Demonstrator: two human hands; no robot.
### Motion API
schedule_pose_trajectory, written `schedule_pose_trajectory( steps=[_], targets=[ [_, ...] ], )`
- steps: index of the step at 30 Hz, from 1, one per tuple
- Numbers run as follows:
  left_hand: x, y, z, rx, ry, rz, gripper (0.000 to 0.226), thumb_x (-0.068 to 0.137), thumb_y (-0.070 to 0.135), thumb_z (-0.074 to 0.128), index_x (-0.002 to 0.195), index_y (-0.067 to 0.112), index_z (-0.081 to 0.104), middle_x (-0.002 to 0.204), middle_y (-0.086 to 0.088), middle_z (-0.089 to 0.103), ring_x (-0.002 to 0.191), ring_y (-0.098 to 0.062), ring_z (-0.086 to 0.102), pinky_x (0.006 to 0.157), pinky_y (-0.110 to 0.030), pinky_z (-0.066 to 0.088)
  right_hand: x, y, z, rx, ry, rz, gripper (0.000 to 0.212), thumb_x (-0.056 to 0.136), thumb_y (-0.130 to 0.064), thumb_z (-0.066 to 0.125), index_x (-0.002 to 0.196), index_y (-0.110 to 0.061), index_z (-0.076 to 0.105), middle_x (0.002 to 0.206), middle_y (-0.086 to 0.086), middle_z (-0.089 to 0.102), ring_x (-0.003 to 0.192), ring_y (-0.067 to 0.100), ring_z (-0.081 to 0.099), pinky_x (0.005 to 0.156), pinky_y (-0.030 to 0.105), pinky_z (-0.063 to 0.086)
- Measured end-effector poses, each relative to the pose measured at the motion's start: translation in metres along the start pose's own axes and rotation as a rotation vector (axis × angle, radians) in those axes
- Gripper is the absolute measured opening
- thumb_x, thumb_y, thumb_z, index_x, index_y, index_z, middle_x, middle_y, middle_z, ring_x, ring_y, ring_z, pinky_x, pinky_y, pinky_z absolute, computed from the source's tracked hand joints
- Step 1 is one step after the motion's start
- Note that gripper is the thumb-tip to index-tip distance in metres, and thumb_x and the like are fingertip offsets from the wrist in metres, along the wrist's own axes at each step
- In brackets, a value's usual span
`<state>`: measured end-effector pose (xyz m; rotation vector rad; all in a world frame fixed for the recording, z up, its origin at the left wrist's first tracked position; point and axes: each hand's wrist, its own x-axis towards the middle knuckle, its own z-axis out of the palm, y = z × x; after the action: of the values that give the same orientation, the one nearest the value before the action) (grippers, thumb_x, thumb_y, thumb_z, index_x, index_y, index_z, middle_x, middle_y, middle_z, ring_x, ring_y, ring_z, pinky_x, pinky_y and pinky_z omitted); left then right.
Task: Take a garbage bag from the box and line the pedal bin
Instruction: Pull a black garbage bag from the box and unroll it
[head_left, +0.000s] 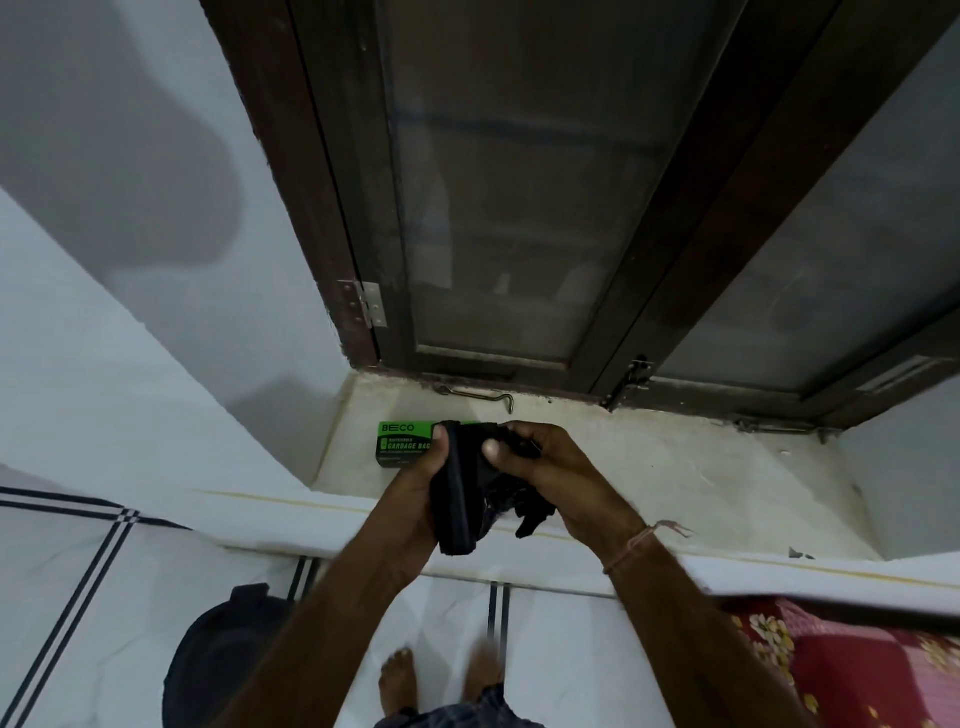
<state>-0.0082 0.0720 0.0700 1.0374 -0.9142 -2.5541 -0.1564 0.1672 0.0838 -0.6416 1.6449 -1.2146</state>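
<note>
A green garbage bag box (402, 444) lies on the pale window sill (649, 467), partly hidden behind my hands. My left hand (415, 499) grips a black roll of garbage bags (460, 499) held upright above the sill's front edge. My right hand (556, 475) pinches a loose, crumpled end of black bag (524, 512) that hangs from the roll. The dark pedal bin (218, 660) stands on the tiled floor at the lower left, below my left forearm, with its lid down.
A dark wooden window frame (519, 208) with a metal hook latch (478, 397) rises behind the sill. White walls stand to the left. A red flowered cloth (841, 660) lies at the lower right. My bare feet (400, 686) stand on white floor tiles.
</note>
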Motion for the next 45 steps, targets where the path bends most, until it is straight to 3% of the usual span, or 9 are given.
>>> schedule_pose_trajectory(
  steps=[4,10,13,16,18,28,31,38,45],
  targets=[
    [-0.001,0.0,-0.001,-0.009,-0.01,0.013,0.059,0.104,0.053,0.041,0.134,0.009,0.065,0.131,-0.019,0.071,0.117,-0.033,0.071,0.087,-0.044,0.062,0.004,0.005,0.0,0.062,0.084,0.009,0.014,0.094,-0.025,0.074,0.087,-0.013,0.073,0.08,0.013,0.07,0.069,0.028,0.07,0.065,0.071,0.056],
    [0.0,0.002,-0.007,-0.054,-0.017,0.042,0.051,0.109,0.04,0.039,0.14,0.005,0.059,0.132,-0.02,0.07,0.116,-0.033,0.072,0.085,-0.04,0.062,0.004,0.009,-0.002,0.023,0.141,-0.007,0.011,0.1,-0.018,0.066,0.104,-0.017,0.076,0.102,0.021,0.075,0.085,0.038,0.074,0.075,0.079,0.052],
    [0.002,0.001,-0.009,-0.051,0.0,0.045,0.05,0.108,0.04,0.039,0.14,0.006,0.058,0.124,-0.016,0.075,0.108,-0.029,0.075,0.079,-0.038,0.063,0.001,0.007,-0.001,0.003,0.106,-0.03,0.02,0.105,-0.023,0.057,0.111,-0.02,0.076,0.102,0.024,0.075,0.084,0.049,0.072,0.062,0.066,0.06],
    [0.001,-0.001,-0.008,-0.022,-0.012,0.03,0.054,0.107,0.045,0.038,0.14,0.007,0.059,0.13,-0.017,0.072,0.114,-0.029,0.073,0.083,-0.038,0.062,-0.002,0.002,0.001,0.036,0.074,-0.041,0.025,0.102,-0.03,0.062,0.109,-0.01,0.075,0.085,0.015,0.075,0.069,0.021,0.072,0.047,0.025,0.055],
    [0.0,-0.002,-0.007,-0.008,-0.021,0.047,0.057,0.107,0.046,0.038,0.143,0.006,0.057,0.136,-0.019,0.068,0.124,-0.032,0.067,0.093,-0.039,0.06,-0.001,0.003,0.002,0.038,0.063,-0.06,0.024,0.096,-0.026,0.071,0.102,-0.004,0.076,0.082,0.006,0.076,0.071,0.013,0.072,0.057,0.02,0.054],
    [0.002,-0.001,-0.019,-0.041,0.009,0.078,0.05,0.104,0.037,0.047,0.143,0.007,0.057,0.138,-0.019,0.067,0.123,-0.033,0.068,0.089,-0.041,0.06,0.006,0.015,-0.005,0.043,0.123,-0.047,0.015,0.103,-0.008,0.058,0.108,-0.003,0.07,0.091,0.012,0.074,0.08,0.024,0.07,0.065,0.031,0.057],
    [0.001,-0.002,-0.02,0.002,0.018,0.067,0.05,0.104,0.041,0.049,0.143,0.01,0.058,0.139,-0.019,0.066,0.124,-0.035,0.067,0.091,-0.046,0.06,0.001,0.009,0.001,0.077,0.085,-0.019,0.027,0.107,-0.025,0.053,0.116,-0.009,0.072,0.099,0.016,0.077,0.08,0.03,0.073,0.057,0.029,0.056],
    [-0.002,-0.004,-0.012,0.0,-0.033,0.06,0.054,0.109,0.041,0.036,0.14,0.003,0.058,0.135,-0.02,0.069,0.121,-0.032,0.069,0.093,-0.039,0.06,-0.001,0.007,0.008,0.043,0.097,-0.025,0.024,0.094,-0.024,0.074,0.077,-0.01,0.065,0.06,-0.005,0.066,0.053,0.009,0.063,0.047,0.019,0.049],
    [-0.003,-0.004,-0.019,-0.009,-0.033,0.072,0.05,0.11,0.035,0.034,0.141,0.004,0.057,0.13,-0.018,0.072,0.115,-0.03,0.072,0.083,-0.038,0.062,-0.001,0.009,0.0,0.086,0.131,-0.004,0.016,0.102,-0.016,0.062,0.107,-0.004,0.072,0.085,0.021,0.073,0.068,0.029,0.069,0.054,0.033,0.056]
  ],
)
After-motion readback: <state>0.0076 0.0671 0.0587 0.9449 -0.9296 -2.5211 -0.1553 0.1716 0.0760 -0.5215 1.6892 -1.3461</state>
